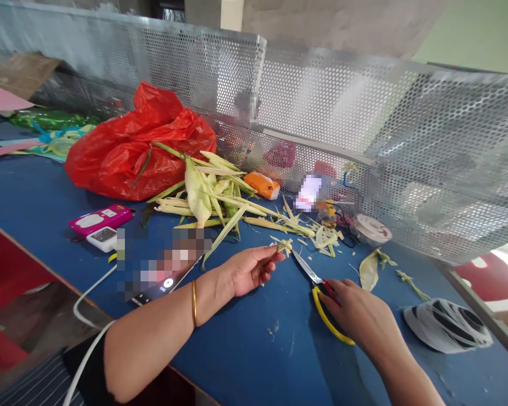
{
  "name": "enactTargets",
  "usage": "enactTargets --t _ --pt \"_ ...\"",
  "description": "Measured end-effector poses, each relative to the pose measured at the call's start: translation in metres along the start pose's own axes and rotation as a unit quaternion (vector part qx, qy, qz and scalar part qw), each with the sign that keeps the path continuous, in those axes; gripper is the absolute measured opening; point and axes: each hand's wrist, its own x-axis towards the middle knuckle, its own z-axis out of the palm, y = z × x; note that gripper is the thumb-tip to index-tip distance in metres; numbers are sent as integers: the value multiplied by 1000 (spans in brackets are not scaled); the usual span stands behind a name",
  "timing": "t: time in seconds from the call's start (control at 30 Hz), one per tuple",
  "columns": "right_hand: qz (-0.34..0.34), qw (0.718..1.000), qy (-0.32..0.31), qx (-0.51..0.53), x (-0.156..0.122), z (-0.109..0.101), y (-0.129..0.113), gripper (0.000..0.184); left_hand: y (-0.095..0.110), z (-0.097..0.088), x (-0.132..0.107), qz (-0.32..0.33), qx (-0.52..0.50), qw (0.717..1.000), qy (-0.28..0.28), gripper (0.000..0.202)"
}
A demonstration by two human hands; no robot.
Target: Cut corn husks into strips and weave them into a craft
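Seen from the head camera, the left hand (254,270) reaches in over the near edge of the blue table (275,361) and pinches a small pale piece of husk (285,246) between thumb and fingers, a gold bangle (195,304) on its wrist. The right hand (358,310) holds scissors (309,272) with red and yellow handles, fingers around the grips and the tips of the blades just beside that piece. Behind the hands, toward the far edge, lie cut scraps (324,238) and a heap of corn husks (198,192) against a red plastic bag (141,149). An orange packet (261,185) and a lit phone (308,193) are near the metal screen (334,101) along the far edge, with a round white roll (371,228) farther right. Toward the right edge are a loose husk leaf (369,272) and a spool of white thread (446,326). By the near edge, left of the left hand, lie a second phone (168,282), a purple box (99,219) and a small white device (102,239).
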Motion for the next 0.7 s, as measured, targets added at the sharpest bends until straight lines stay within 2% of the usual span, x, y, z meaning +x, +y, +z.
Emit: enactTargets --t 0.1,0.17,0.2,0.3,0.47,0.6,0.7 --pt "-10 987 110 116 -1 -4 -7 31 -3 4 -1 -44 -40 998 4 13" --pt "-12 948 178 265 -2 -7 -17 36 -6 6 -2 -54 -33 998 -2 12" --pt "-11 921 190 340 -2 -8 -23 38 -8 7 -3 -58 -21 998 -7 13" --pt "3 856 169 489 -4 -7 -39 37 -15 9 -4 -62 40 997 -34 18" --pt "27 781 71 620 -6 -1 -50 34 -26 11 -4 -34 137 987 -79 30" --pt "50 748 65 659 -7 -2 -52 32 -29 13 -6 -7 196 976 -96 36" --pt "51 739 61 669 -7 -3 -53 31 -32 14 -7 25 232 967 -103 34"
